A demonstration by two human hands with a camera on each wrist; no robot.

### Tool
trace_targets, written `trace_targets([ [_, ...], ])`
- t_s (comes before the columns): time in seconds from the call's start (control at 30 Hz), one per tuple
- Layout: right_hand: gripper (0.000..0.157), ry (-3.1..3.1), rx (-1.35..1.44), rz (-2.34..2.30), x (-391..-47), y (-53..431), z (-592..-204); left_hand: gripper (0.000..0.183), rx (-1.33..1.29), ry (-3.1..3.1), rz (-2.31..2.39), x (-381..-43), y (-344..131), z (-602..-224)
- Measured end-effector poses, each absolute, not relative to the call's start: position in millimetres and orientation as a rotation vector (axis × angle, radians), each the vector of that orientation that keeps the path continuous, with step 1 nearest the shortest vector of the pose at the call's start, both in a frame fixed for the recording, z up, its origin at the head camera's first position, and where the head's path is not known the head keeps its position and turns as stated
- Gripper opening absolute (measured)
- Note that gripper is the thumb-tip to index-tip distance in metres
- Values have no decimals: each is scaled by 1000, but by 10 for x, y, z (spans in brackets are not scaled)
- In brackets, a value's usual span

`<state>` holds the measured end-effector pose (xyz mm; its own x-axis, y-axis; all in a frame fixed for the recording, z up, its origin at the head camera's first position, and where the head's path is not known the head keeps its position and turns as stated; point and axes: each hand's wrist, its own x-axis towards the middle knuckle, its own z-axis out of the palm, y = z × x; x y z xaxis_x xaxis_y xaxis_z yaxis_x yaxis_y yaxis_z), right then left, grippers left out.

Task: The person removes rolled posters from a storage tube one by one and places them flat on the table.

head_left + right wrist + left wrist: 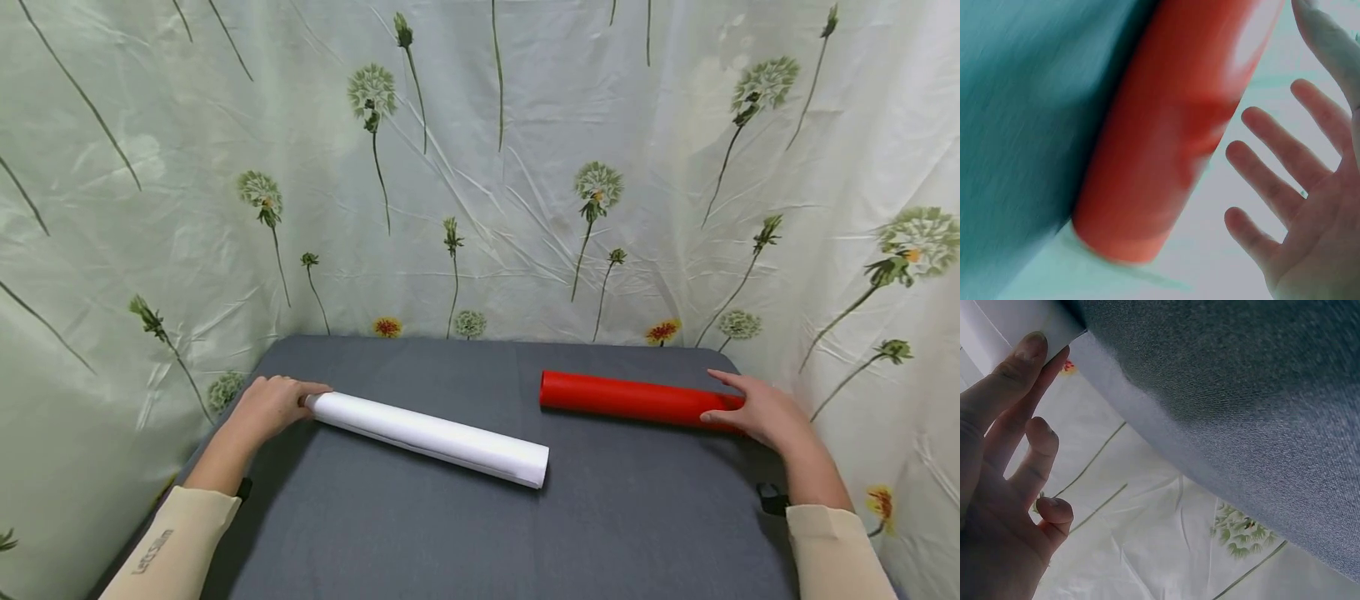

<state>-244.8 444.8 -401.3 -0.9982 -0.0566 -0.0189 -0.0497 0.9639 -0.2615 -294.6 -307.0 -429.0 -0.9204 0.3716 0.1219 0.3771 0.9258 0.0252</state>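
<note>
pale sleeves [168, 542] up front, two rolls on the grey table [420, 533]

your left hand [272, 407] has the white roll [427, 435] by its left end, thumb and forefinger pinching the edge. your right hand [772, 412] is released, its fingers spread at the right end of the red roll [630, 397].

from the head view alone, you would take that right hand to be over the red roll, hiding its end. the right wrist view shows what the hand covers there: the roll's rounded end by the table's edge, with your straight fingers beside it and a gap between; the thumb's tip is cut off by the frame. the left wrist view shows your thumb lying on the white surface close to the rim, and your other fingers bent loosely below, which the head view hides.

the white roll lies on the left and middle of the table, its long axis slanting from your left hand down to the right, so the free end points toward you and rightward. the red roll lies farther back on the right, its axis nearly crosswise, dipping slightly to the right. its left end sits beyond the white roll's free end, apart from it. a flower-printed curtain [510, 167] hangs behind.
</note>
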Motion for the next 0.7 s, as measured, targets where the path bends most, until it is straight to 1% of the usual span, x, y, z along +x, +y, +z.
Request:
trace_targets([
  [0.13, 92, 3108, -104, -388, -2376, 4655, -4056, 48, -567, -2970, -79, -2931, -3084, -4305],
  [0.27, 85, 3122, -135, -384, -2349, 4759, -4104, 48, -567, -2964, -75, -2919, -3104, -4307],
  [0.57, 63, 3250, -143, -294, -2389, 4759, -4255, 48, -572, -2974, -66, -2901, -3113, -4308],
  [0.7, 59, 3283, -110, -285, -2424, 4739, -4286, 47, -587, -2952, -61, -2908, -3100, -4316],
])
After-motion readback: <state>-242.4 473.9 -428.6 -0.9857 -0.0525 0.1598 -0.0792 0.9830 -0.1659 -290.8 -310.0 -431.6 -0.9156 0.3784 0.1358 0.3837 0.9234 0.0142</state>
